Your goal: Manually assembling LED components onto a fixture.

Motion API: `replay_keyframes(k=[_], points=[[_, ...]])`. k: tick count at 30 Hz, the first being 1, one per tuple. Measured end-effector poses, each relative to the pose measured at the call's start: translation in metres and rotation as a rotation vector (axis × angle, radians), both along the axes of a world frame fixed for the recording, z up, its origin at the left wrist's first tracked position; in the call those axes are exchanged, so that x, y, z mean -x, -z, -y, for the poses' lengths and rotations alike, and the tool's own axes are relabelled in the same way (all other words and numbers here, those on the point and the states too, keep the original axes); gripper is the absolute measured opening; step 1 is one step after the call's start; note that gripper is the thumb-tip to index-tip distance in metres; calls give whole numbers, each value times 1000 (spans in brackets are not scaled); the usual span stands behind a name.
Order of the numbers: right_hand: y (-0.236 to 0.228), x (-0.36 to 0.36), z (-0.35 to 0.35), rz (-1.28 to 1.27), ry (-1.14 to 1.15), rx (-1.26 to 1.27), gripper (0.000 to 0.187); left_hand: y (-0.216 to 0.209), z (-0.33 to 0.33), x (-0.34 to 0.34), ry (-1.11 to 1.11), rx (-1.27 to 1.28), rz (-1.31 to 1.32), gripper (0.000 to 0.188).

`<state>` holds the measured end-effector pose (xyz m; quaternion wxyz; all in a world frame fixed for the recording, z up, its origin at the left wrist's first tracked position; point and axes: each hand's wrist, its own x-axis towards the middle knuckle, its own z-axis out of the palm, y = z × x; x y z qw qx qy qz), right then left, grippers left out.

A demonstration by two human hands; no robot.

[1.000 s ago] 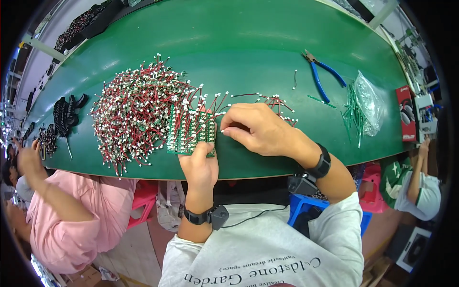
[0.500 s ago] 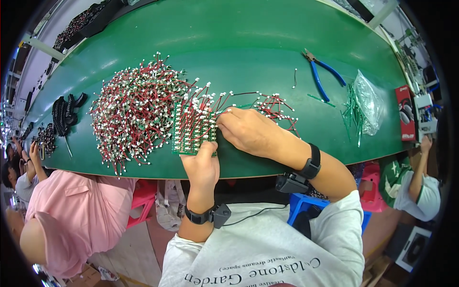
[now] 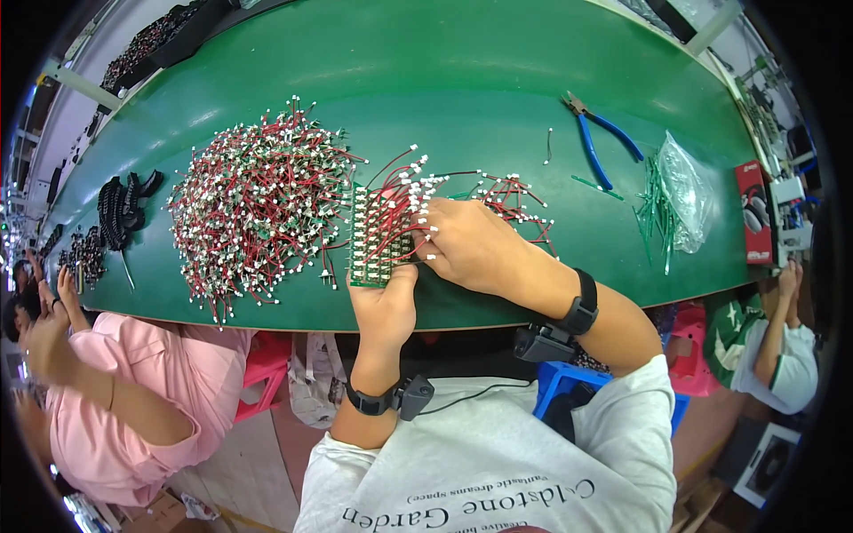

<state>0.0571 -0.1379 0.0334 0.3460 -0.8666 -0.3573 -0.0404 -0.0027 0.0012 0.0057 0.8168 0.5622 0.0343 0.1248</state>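
My left hand [image 3: 384, 302] grips the near edge of a green circuit board panel [image 3: 359, 244], its thumb on top at the near right corner. Rows of white connectors cover the panel, and red wires [image 3: 391, 209] with white plugs rise from them, leaning to the far right. At the panel's right edge is my right hand [image 3: 466, 244], its fingers pinched together among the wire ends; what lies between the fingertips is hidden. Just left of the panel spreads a big pile of red and black wires with white plugs [image 3: 253, 209].
Beyond my right hand lies a small group of loose wires [image 3: 511, 195]. Blue-handled cutters [image 3: 588, 133], green strips [image 3: 653, 218], a clear plastic bag [image 3: 689, 200] and a red box [image 3: 753, 218] are at the right. Black parts [image 3: 115, 213] sit far left, near a person in pink [image 3: 133, 409].
The panel and my left hand have shifted right, away from the big pile. My right hand stays at the panel's right edge, slightly turned. The person in pink has raised an arm.
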Motion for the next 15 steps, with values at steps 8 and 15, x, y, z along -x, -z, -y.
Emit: replay_keyframes(k=[8, 15], points=[[8, 4, -2, 317, -4, 97, 10, -3, 0, -1, -16, 106, -66, 27], [3, 2, -2, 312, 41, 82, 13, -2, -5, -3, 84, 252, -6, 33]])
